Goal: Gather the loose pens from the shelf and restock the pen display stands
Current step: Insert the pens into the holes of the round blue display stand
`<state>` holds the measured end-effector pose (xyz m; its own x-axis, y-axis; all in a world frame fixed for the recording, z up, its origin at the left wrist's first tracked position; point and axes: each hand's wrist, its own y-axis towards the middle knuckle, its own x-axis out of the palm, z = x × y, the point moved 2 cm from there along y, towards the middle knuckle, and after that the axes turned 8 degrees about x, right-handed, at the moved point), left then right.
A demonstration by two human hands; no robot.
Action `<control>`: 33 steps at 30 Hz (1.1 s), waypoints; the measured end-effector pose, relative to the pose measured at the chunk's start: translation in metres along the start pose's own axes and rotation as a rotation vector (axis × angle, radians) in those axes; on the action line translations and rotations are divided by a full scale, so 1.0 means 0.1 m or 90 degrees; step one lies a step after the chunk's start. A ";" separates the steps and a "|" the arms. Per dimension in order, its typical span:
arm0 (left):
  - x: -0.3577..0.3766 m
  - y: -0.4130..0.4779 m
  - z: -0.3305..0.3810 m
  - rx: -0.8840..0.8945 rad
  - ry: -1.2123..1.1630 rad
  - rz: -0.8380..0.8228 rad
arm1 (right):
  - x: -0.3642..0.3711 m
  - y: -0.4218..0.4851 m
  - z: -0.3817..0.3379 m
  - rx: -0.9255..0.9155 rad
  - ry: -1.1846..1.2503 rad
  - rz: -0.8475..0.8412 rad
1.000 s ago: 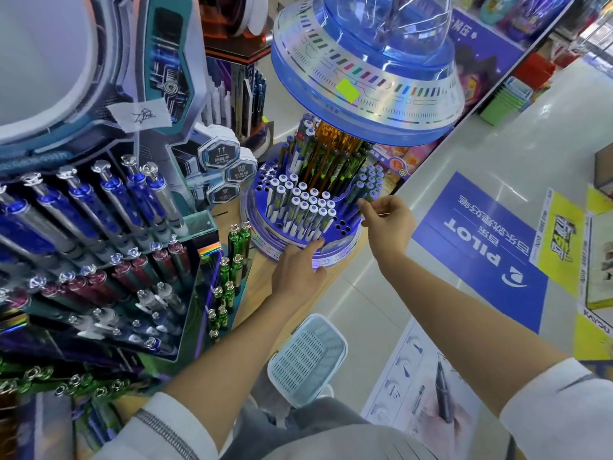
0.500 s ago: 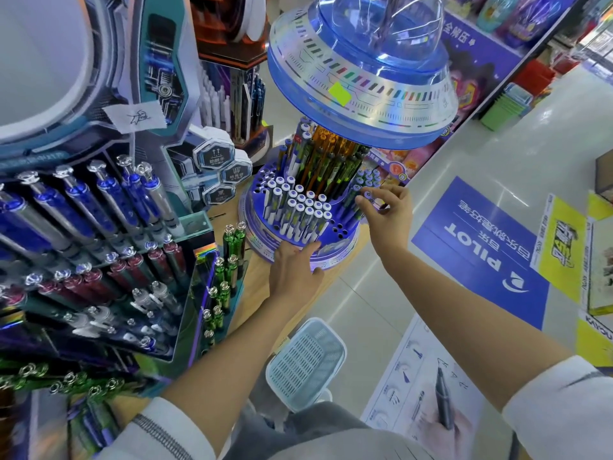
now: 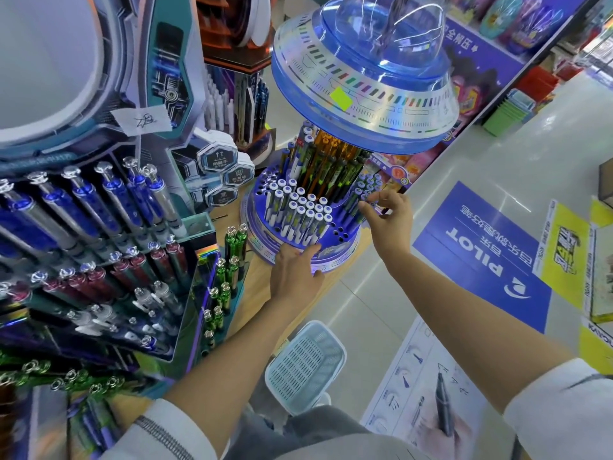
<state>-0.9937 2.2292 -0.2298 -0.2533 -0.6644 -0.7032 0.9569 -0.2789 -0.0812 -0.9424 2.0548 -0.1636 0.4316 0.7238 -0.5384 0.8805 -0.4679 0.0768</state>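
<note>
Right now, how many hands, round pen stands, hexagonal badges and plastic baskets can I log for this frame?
Hands: 2 (left hand, right hand)
Round pen stand: 1
Hexagonal badges: 3
Plastic basket: 1
Total: 7
</note>
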 end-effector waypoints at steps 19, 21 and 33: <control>0.23 -1.42 0.06 -0.119 -0.062 0.367 | -0.05 -1.43 0.40 -0.059 0.136 -0.409; 0.25 -1.79 -0.06 -0.168 -0.057 0.404 | 0.05 -1.69 0.48 -0.066 0.129 -0.511; -0.20 -3.29 -1.13 -0.540 -0.110 0.434 | 1.02 -3.08 0.17 -0.048 -0.083 -0.870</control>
<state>-1.2872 2.4125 -0.2686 0.4114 -0.6047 -0.6820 0.6733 0.7060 -0.2198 -1.1729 2.2642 -0.2567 -0.7971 0.5266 -0.2955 0.5954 0.6033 -0.5306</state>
